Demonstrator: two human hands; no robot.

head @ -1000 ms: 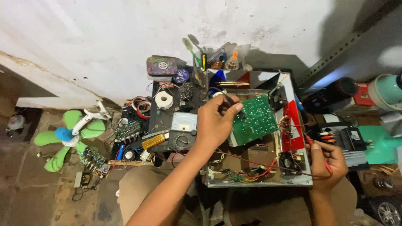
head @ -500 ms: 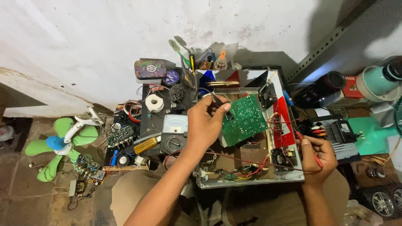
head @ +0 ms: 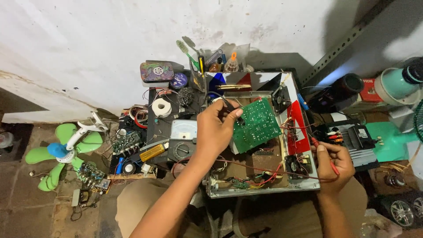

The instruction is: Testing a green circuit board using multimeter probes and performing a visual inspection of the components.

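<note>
Gripping what looks like a black probe (head: 222,102), left hand (head: 216,128) meets green circuit board (head: 255,124); right hand (head: 332,165) pinches red probe (head: 324,154).

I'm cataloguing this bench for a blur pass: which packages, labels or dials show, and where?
Round tin: back left by the wall, rounded lid, purple and green print.
Analog multimeter: left of the left hand, pale dial face, black body.
Red box: far right, rectangular, partly hidden.
</note>
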